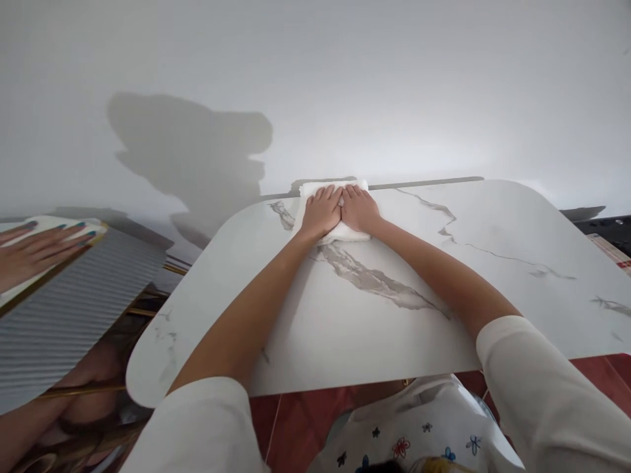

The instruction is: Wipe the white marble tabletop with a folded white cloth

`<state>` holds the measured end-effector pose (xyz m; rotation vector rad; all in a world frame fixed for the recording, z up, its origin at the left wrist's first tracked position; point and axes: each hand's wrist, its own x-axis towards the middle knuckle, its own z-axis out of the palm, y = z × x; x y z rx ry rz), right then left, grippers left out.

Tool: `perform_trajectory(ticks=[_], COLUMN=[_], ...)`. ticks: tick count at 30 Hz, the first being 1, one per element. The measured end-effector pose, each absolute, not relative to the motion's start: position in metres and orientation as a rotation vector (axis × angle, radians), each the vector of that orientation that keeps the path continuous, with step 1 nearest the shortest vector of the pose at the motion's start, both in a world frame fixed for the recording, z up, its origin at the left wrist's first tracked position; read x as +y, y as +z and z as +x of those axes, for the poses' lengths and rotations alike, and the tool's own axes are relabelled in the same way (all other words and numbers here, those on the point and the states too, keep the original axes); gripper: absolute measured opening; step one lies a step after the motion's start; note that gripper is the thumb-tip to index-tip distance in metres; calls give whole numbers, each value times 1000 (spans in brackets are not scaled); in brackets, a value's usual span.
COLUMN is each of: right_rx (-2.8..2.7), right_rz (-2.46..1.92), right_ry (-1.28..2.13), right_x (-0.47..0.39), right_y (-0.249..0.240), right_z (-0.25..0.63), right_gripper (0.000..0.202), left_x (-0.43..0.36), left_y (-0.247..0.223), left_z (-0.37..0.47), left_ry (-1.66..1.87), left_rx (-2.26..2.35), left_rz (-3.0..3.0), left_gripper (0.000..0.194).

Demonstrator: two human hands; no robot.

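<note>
A folded white cloth (334,234) lies on the far side of a white marble-patterned table (483,282), close to the wall. On top of it rests my left hand (323,210), flat with its fingers stretched forward. My right hand (359,210) presses flat on the same cloth, its fingertips touching or nearly touching those of the left. Neither hand is wrapped round the cloth, whose edges show in front of and behind the fingers.
A pale wall (394,79) stands directly behind the table. At the left, another person's hand (44,253) lies on a white cloth over a grey ribbed piece (89,295) with a gold edge. Red tiles (296,427) show below. A dark object (608,228) sits at far right.
</note>
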<state>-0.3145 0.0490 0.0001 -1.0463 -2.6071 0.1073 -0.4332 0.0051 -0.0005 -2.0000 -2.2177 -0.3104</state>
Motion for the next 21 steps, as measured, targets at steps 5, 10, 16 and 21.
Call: perform_trajectory(ticks=[5,10,16,21], right_rx=[-2592,-2570,-2544,-2530], right_rz=[-1024,-1059,-1144,-1173], right_ry=[120,117,91,62], right_x=[66,75,79,73], right_y=[-1,-1,-3,-4], right_z=[-316,-307,-288,-276], right_gripper=[54,55,55,55], left_x=[22,35,43,39], left_y=[-1,1,1,-1], left_z=[-436,-428,-408,-398], left_ry=[-277,-302,-365,-390], left_rx=[-2224,-2195,-2158,-2124], left_rz=[-1988,-2051,-2095,-2127], left_gripper=[55,55,55,56])
